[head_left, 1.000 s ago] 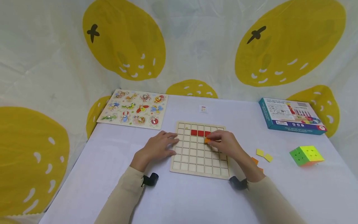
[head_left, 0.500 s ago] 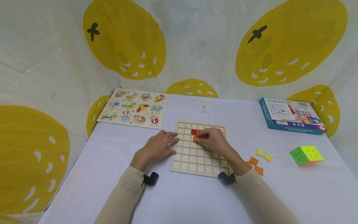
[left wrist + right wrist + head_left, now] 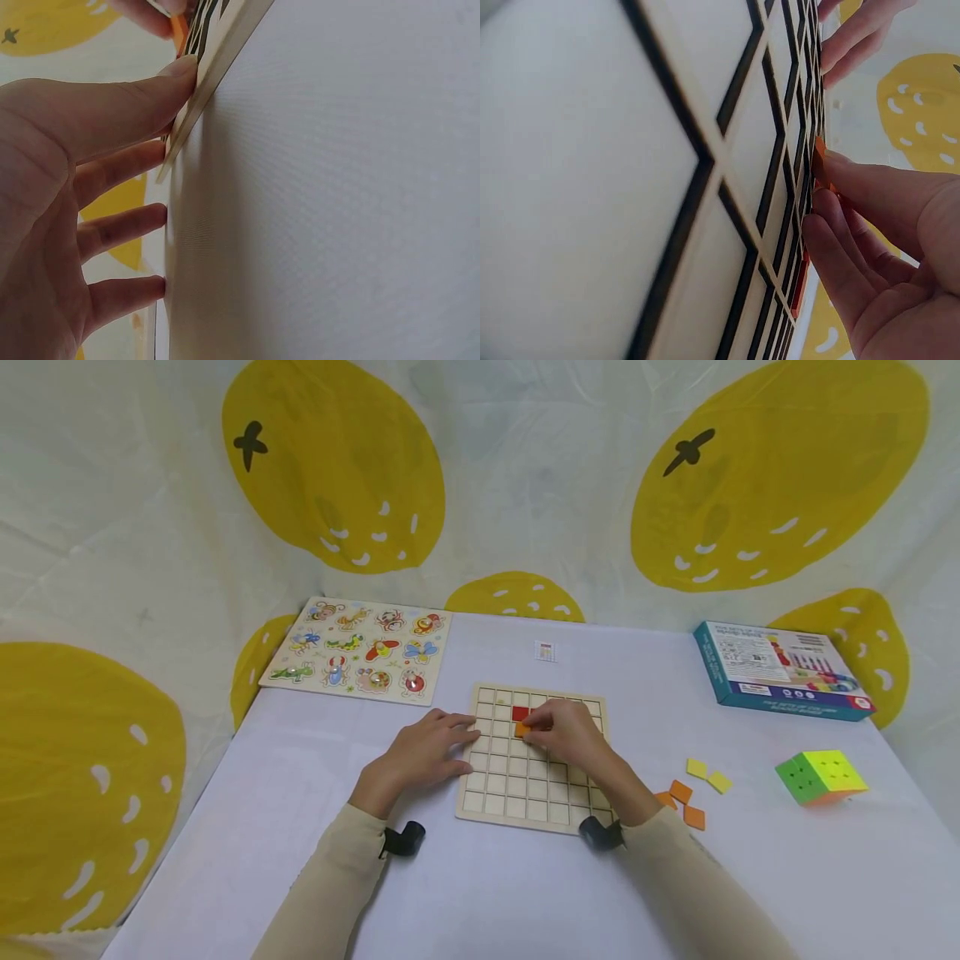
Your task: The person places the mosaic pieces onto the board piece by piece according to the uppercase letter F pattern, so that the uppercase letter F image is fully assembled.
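A wooden grid board [image 3: 510, 782] lies flat on the table in the middle of the head view. My right hand [image 3: 573, 737] is over its upper part and pinches a small orange square tile [image 3: 521, 730] between thumb and fingers. That orange tile [image 3: 821, 161] sits at the board's surface in the right wrist view. Directly above it in the grid is a red tile [image 3: 520, 713]; other red tiles are hidden behind my right hand. My left hand [image 3: 420, 750] rests at the board's left edge with fingers spread. Its thumb [image 3: 176, 75] touches the board's rim in the left wrist view.
Loose orange tiles [image 3: 694, 817] and two yellow tiles [image 3: 697, 768] lie right of the board. Farther right are a puzzle cube [image 3: 822, 777] and a teal box [image 3: 783, 668]. An insect puzzle board [image 3: 360, 652] lies at the back left, with a small printed card [image 3: 546, 651] behind the grid.
My right hand has moved left across the grid with the orange tile, now just below the leftmost red tile. The left hand has stayed at the board's edge.
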A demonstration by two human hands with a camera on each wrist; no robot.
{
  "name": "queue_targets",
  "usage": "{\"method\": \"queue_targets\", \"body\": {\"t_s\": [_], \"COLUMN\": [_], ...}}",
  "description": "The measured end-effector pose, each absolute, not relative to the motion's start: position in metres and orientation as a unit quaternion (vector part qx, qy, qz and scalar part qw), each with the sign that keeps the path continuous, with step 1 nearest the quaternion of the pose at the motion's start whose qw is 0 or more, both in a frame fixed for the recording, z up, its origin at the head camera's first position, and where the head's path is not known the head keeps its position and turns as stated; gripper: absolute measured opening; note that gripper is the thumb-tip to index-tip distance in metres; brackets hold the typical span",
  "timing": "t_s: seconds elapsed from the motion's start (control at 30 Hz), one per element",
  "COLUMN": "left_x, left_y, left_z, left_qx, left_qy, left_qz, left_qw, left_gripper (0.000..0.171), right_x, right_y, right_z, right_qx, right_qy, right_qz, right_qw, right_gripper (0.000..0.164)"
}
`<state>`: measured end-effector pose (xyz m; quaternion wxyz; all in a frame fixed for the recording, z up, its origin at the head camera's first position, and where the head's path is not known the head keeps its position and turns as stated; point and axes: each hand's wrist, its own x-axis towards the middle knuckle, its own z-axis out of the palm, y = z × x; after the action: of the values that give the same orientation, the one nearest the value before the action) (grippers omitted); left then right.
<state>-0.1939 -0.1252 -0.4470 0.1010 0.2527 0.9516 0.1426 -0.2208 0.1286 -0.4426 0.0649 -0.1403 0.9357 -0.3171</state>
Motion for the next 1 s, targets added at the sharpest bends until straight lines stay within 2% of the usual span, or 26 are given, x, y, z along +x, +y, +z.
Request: {"method": "queue_targets", "body": {"t_s": [1.0], "left_x": [-0.1942], "left_y": [-0.1245], "left_z": [-0.4482], "left_qx": [0.248], "left_qy": [0.953], "left_qz": [0.14], "left_qw": [0.104], "left_gripper": [0.057], "right_x": [-0.2221], "right_y": [0.1259], "right_z": [-0.4433], "right_qx": [-0.126], "right_qy": [0.936], "right_qz": [-0.32], "right_qw": [0.08], "right_gripper": [0.017]}}
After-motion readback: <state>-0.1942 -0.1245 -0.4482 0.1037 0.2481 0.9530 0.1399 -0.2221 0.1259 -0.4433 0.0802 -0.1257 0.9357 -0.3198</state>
